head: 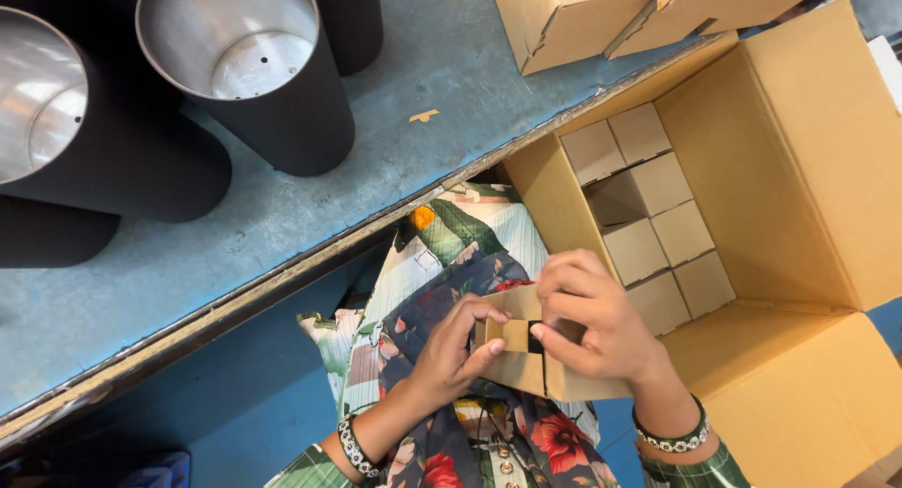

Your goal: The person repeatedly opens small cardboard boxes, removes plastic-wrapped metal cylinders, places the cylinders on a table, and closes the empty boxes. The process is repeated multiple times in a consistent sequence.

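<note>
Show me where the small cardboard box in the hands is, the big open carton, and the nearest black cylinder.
small cardboard box (521,366), head view, its front face
big open carton (799,150), head view, inner side wall
black cylinder (291,122), head view, outer wall

Bench (395,183) runs across the far left, its near edge slanting from near left up to far right. Two open cylinders stand on it: one (249,70) toward the middle, one (70,122) to its left at the frame edge. Two closed cartons (573,18) sit on the bench at far right. Big open carton (799,169) lies right of the bench edge, flaps spread; small boxes (658,225) sit packed in two rows inside it. Near centre, over the lap, a small box (536,356) sits between both hands: left hand (460,352) on its left side, right hand (587,314) on top and right, just beside the big carton's near-left wall.
</note>
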